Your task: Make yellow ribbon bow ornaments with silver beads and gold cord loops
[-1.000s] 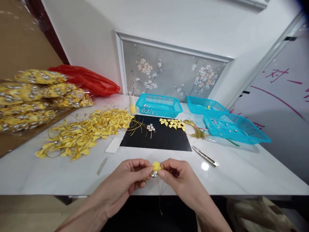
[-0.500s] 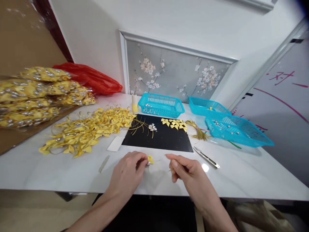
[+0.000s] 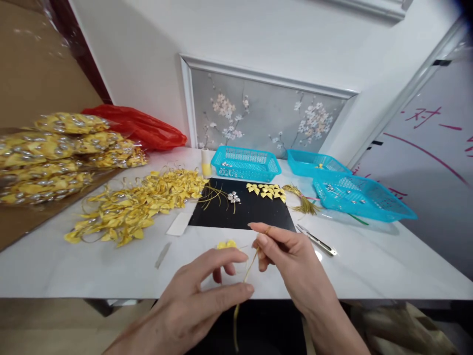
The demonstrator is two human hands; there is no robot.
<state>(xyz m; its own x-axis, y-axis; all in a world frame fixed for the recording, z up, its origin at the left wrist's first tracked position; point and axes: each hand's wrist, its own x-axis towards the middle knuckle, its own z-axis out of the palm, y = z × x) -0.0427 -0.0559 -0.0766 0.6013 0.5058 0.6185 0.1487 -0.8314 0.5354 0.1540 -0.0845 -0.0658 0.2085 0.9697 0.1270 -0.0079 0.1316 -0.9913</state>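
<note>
My right hand (image 3: 283, 259) pinches a thin gold cord (image 3: 237, 320) between thumb and forefinger. The cord slants down to the left and hangs past the table's front edge. My left hand (image 3: 201, 293) is open beside it, thumb and forefinger apart, with the cord passing by its thumb tip; whether they touch I cannot tell. Just beyond the left fingers lies a yellow petal piece (image 3: 227, 244), partly hidden by that hand. On the black mat (image 3: 218, 217) are a small cluster of silver beads (image 3: 233, 197), several yellow petals (image 3: 268, 190) and loose cord ends.
Yellow beaded sprays (image 3: 148, 204) are heaped at left, bagged ones (image 3: 51, 148) behind. Blue baskets (image 3: 246, 165) stand at the back, more (image 3: 365, 199) at right. Thread snips (image 3: 318, 241) and a cord bundle (image 3: 301, 199) lie right; a white card (image 3: 179, 224) lies left of the mat.
My left hand has let go of the yellow petal piece with its bead, come nearer and opened beside the cord. The right hand stays pinched, with a long cord now showing below it.
</note>
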